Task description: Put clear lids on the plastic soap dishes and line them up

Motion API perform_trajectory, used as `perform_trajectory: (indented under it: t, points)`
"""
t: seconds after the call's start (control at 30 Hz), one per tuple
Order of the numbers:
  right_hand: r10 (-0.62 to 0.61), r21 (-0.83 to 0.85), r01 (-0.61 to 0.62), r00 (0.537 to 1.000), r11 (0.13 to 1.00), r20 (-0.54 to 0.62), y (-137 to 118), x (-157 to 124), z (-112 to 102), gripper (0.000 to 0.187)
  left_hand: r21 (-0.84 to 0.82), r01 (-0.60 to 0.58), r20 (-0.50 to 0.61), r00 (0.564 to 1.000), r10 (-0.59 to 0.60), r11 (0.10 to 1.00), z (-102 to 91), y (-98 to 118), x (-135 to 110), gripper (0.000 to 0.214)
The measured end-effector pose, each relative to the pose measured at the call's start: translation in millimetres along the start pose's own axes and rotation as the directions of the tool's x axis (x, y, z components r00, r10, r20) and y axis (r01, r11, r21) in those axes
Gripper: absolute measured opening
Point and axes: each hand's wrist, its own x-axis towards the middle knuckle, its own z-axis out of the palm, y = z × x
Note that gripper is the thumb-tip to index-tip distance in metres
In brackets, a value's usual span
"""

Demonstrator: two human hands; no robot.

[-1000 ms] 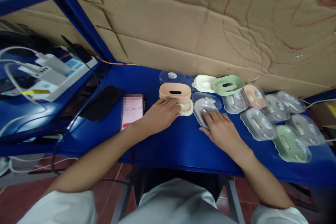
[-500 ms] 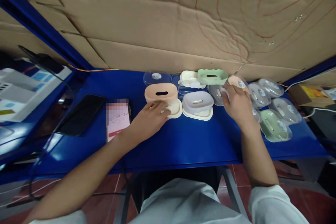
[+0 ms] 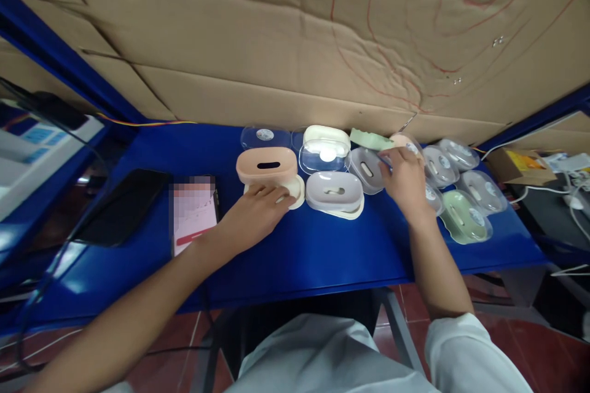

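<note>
1. Head view: my left hand (image 3: 251,214) lies flat, fingers loose, against the cream tray (image 3: 295,191) under the peach box (image 3: 266,165), gripping nothing.
2. My right hand (image 3: 402,181) curls over a clear-lidded case (image 3: 367,169); I cannot tell if it grips.
3. That elbow could sweep the green case (image 3: 462,216) off the blue table (image 3: 304,252).

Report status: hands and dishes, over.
Left hand resting on cream tray under pink dish. Right hand touching clear-lidded dish. Grey dish between them.
</note>
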Motion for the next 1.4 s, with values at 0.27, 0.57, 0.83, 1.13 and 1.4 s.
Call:
perform_trajectory:
  t: [0.27,0.57,0.83,1.13,1.4]
  points:
    - [-0.141,-0.160,0.211,0.920,0.964,0.366,-21,-11,5,0.045,0.050,-0.026,0.004,1.000,0.026,0.998,-0.6,0,0,0.035]
    - [-0.188,0.255,0.157,0.977,0.954,0.101,19,4,-20,0.044,0.040,-0.022,0.005,1.000,0.022,0.999,3.5,-1,1,0.033]
    - [0.323,-0.147,-0.295,0.919,0.944,0.228,77,55,-2,0.074,0.010,-0.024,0.021,0.999,0.024,1.000,1.8,-1,1,0.036]
    - [0.194,-0.100,-0.196,0.981,0.975,-0.032,87,47,-9,0.047,0.031,-0.050,0.035,0.998,0.049,0.998,-2.5,1,0,0.039]
    - [0.219,-0.297,-0.105,0.898,0.949,0.381,61,44,19,0.048,0.006,-0.034,0.036,0.999,0.034,0.999,-2.7,1,0,0.043]
